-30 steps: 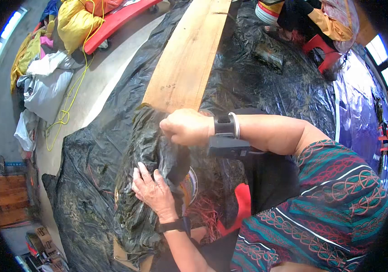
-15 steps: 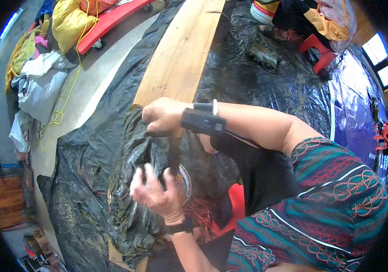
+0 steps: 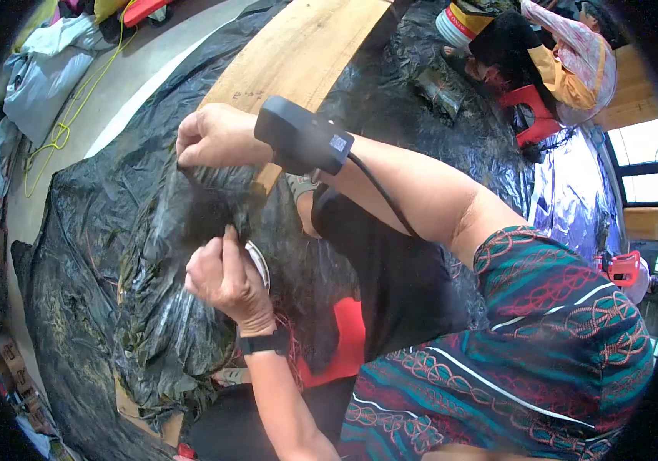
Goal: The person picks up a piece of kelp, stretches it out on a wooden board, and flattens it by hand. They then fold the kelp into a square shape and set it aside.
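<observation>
A heap of dark, wet, leafy strands that look like seaweed [image 3: 164, 307] lies over the plank in front of me. My right hand [image 3: 217, 137], wearing a black wrist device [image 3: 302, 134], is closed at the heap's upper end, with dark strands hanging below its fingers. Lower down, my left hand [image 3: 229, 280] has a black band [image 3: 262, 342] at its wrist. Its fingers are drawn together beside a blurred dark patch between the hands, and what they hold is hidden. Just behind the left hand shows part of a round white rim [image 3: 258, 261].
A long wooden plank [image 3: 298, 54] runs away over black plastic sheeting [image 3: 60, 307]. Close to my legs are a red stool [image 3: 348, 334] and red strings [image 3: 287, 330]. Another person [image 3: 575, 61] sits at upper right by a striped bucket [image 3: 456, 27]. A yellow rope [image 3: 71, 115] crosses the floor.
Both hands have moved up and left in the view, which has shifted too. My left hand's spread fingers have drawn together, while my right hand stays closed at the heap's upper end.
</observation>
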`<control>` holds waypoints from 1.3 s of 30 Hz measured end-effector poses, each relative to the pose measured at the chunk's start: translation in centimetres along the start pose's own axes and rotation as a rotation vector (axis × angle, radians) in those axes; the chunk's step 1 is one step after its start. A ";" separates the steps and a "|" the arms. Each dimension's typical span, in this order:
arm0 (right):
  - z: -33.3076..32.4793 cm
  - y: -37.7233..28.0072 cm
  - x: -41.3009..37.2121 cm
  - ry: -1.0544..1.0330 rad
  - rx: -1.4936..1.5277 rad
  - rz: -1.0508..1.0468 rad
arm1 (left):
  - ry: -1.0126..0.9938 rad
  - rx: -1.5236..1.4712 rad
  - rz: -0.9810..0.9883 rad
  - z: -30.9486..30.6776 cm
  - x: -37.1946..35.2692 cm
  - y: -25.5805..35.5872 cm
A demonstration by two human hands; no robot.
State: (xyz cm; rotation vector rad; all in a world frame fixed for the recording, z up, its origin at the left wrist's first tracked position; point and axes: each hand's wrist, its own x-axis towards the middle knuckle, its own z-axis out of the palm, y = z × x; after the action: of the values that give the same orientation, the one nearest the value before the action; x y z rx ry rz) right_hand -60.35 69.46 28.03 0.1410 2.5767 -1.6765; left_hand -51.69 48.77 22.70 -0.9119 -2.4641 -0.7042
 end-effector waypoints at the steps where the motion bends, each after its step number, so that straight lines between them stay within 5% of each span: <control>1: -0.1 -0.3 0.0 0.060 0.017 0.033 | 0.058 -0.002 0.024 -0.3 0.2 0.1; 12: 4.0 0.6 3.2 0.556 -0.083 -0.302 | 0.045 -0.128 0.126 -0.7 -1.1 0.8; 16: 3.9 -0.8 2.8 0.335 0.227 -0.119 | 0.070 -0.198 0.060 -0.9 -0.5 0.7; 20: 2.5 1.2 2.9 0.414 -0.023 -0.108 | 0.127 -0.283 -0.125 -1.1 -0.2 0.7; 26: 0.0 -1.7 -2.8 -0.194 -0.125 0.365 | 0.162 -0.309 -0.213 -1.5 0.4 0.8; 32: 2.8 1.5 -2.1 0.026 -0.318 0.134 | 0.040 -0.258 -0.067 -4.1 1.1 1.0; 39: 3.1 1.3 -1.4 0.202 -0.294 0.162 | -0.022 0.279 -0.261 -10.8 -3.1 -7.8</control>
State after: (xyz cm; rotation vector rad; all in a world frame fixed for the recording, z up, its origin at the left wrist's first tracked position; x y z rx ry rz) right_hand -58.81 67.12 25.76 0.5101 2.8311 -1.2725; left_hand -52.65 35.89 27.06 -0.5021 -2.6427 -0.4150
